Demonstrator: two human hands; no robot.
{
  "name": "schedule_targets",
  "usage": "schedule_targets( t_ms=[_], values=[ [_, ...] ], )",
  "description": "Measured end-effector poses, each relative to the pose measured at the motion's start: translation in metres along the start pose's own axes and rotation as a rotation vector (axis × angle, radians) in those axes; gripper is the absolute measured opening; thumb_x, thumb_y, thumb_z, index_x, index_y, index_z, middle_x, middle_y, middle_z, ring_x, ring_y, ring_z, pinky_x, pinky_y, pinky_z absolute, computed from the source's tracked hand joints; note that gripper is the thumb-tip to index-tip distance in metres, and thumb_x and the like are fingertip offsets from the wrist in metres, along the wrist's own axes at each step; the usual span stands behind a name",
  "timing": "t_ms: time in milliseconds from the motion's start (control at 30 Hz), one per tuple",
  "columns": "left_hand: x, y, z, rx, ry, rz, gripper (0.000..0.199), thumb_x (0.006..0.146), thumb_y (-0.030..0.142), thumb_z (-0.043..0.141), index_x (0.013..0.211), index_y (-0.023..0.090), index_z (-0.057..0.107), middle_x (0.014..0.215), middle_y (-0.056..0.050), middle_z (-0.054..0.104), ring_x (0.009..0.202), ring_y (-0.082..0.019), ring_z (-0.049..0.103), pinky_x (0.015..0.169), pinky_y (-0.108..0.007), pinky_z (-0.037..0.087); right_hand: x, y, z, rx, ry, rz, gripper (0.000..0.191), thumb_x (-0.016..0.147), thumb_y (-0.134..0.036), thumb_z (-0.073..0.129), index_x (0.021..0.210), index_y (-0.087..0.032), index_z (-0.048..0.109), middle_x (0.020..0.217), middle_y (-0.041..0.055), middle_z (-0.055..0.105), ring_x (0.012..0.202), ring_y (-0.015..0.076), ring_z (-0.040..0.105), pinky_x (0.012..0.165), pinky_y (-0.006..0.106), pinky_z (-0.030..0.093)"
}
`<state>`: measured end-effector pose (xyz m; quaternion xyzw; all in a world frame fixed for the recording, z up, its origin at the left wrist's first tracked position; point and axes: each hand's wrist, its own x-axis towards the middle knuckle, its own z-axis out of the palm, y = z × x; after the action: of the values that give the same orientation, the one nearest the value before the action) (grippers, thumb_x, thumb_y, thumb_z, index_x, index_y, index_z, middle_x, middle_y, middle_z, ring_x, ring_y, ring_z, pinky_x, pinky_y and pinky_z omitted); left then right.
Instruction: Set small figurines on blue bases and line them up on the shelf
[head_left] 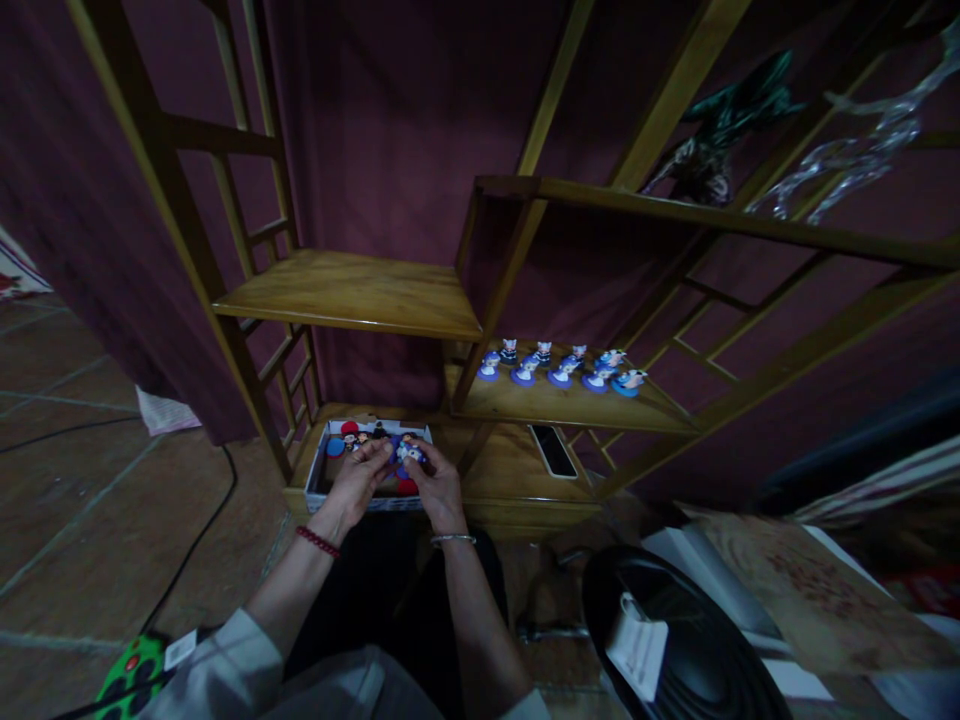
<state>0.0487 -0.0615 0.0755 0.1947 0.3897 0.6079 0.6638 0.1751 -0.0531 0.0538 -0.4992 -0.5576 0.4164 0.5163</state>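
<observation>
Both hands meet over a shallow white box (318, 470) on the bottom shelf. My left hand (364, 478) has its fingers closed on the left side of a small purple-and-white figurine (411, 452). From the right, my right hand (437, 488) grips the same figurine with thumb and fingers. Part of it is hidden by the fingers. Inside the box lie several other figurines (351, 436) with dark hair and red or blue round bases. Several purple-based figurines (525, 370) stand in rows on the shelf to the right, some pink-haired ones behind them.
A phone (553, 451) lies on the bottom shelf (495, 470). An upper left shelf (352, 290) juts out above the box. A black stool (675, 640) stands at the lower right, with a cardboard piece (825, 590) beside it. A cable (217, 520) and green power strip (131, 675) are on the floor.
</observation>
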Motion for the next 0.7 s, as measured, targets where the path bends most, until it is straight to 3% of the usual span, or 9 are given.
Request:
schedule_targets(
  t_ms=[367,700],
  values=[
    [0.001,-0.002,-0.005,-0.002,0.009,0.008,0.014,0.063,0.014,0.072,0.073,0.013,0.063,0.074,0.0,0.064,0.073,-0.011,0.061,0.075,-0.026,0.051,0.0,0.0,0.005,-0.054,0.031,0.06,0.035,0.068,-0.036,0.06,0.099,-0.022,0.067,0.079,-0.001,0.069,0.07,0.0154,0.063,0.067,0.027,0.052],
    [0.0,-0.001,-0.006,0.029,0.017,0.016,0.018,0.061,0.013,0.074,0.075,0.014,0.063,0.073,0.0,0.065,0.07,-0.01,0.061,0.071,-0.023,0.049,-0.002,-0.007,0.018,0.178,0.078,0.171,0.034,0.064,-0.04,0.064,0.09,-0.018,0.068,0.07,0.0008,0.069,0.063,0.0182,0.065,0.061,0.029,0.055]
  ],
)
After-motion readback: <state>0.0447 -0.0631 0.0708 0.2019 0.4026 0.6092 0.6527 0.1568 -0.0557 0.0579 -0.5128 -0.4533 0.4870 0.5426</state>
